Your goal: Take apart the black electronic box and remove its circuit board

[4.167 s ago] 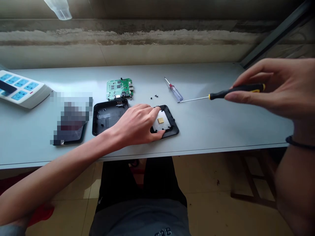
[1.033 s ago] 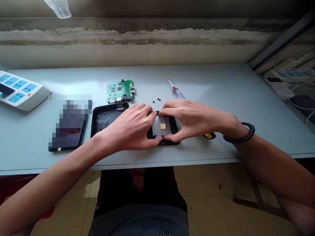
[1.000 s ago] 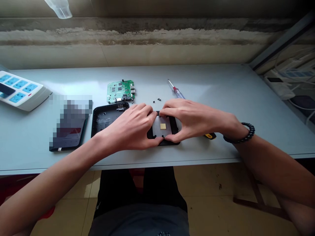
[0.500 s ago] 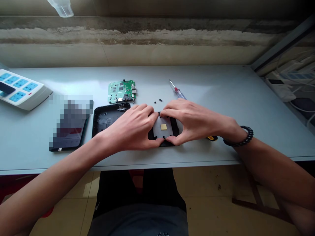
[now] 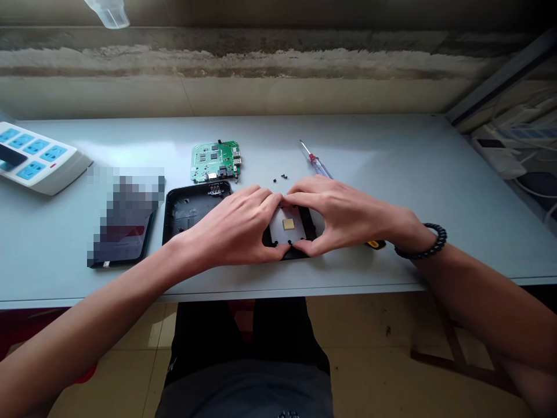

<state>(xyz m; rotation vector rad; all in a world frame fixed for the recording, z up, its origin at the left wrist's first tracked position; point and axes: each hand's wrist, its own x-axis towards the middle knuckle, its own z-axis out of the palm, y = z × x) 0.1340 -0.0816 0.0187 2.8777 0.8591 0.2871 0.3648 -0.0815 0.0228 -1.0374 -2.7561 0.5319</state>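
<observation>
A grey metal plate (image 5: 282, 233) with a small yellowish square pad (image 5: 288, 224) lies in a black plastic cover (image 5: 308, 223) near the table's front edge. From the left, my left hand (image 5: 237, 226) grips the plate and cover, thumb at the near edge and fingers at the far edge. My right hand (image 5: 333, 212) holds the same parts from the right, thumb and fingers likewise at near and far edges. Both thumbs almost meet at the near side. Partly behind my left hand is an open black case half (image 5: 185, 212).
Behind the case lies a green circuit board (image 5: 216, 161). Small black screws (image 5: 284, 176) and a clear-handled screwdriver (image 5: 320, 166) are beyond my hands. A yellow-black handle (image 5: 376, 245) shows under my right wrist. Leftward are a phone (image 5: 124, 223) and a white power strip (image 5: 41, 159).
The metal plate looks slightly turned, and its pad sits a touch farther left. Both hands keep nearly the same grip.
</observation>
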